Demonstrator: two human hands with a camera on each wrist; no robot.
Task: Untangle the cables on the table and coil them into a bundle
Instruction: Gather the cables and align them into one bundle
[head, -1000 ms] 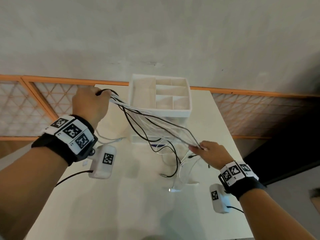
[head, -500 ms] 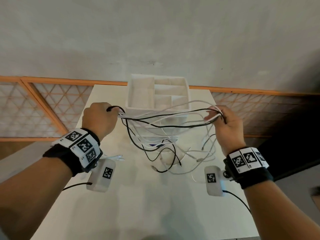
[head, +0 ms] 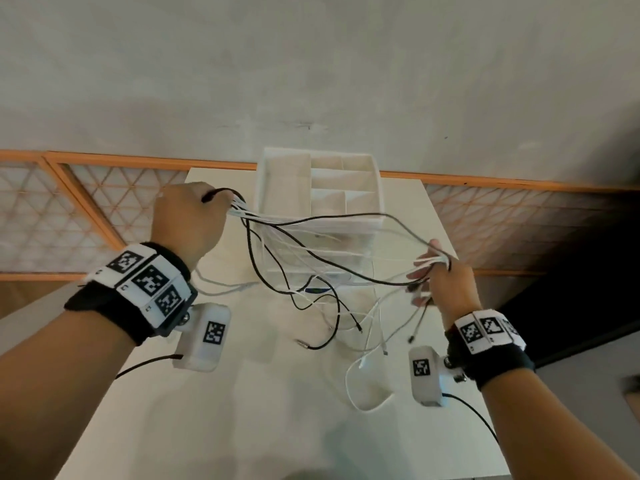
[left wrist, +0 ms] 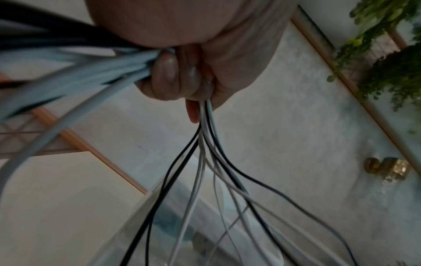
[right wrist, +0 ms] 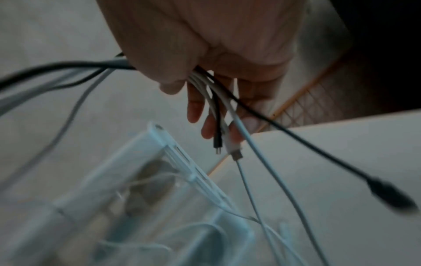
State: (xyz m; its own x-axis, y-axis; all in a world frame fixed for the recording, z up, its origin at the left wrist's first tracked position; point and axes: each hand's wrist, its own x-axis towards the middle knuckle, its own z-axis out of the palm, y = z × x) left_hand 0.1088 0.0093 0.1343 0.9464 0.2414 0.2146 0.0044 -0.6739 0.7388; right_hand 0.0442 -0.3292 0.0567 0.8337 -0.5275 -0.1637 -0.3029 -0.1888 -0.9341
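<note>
Several thin black and white cables [head: 311,258] hang in loose strands above the white table [head: 242,427]. My left hand [head: 194,216] is raised at the left and grips one end of the bunch in a fist; in the left wrist view its fingers [left wrist: 173,75] curl round the cables [left wrist: 205,162]. My right hand [head: 440,275] at the right pinches the other end of the strands; in the right wrist view the cables [right wrist: 227,100] run under the thumb across its fingers [right wrist: 196,106], plug ends dangling. A white loop [head: 367,386] and loose ends lie on the table.
A white drawer organiser [head: 318,202] with open top compartments stands at the table's far middle, right behind the hanging cables. An orange-framed lattice rail [head: 69,202] runs behind the table. The table's right edge [head: 460,306] lies under my right hand.
My right hand rose from the table with the strands, swung up and right, and has now dropped somewhat lower. My left hand kept its grip and barely shifted.
</note>
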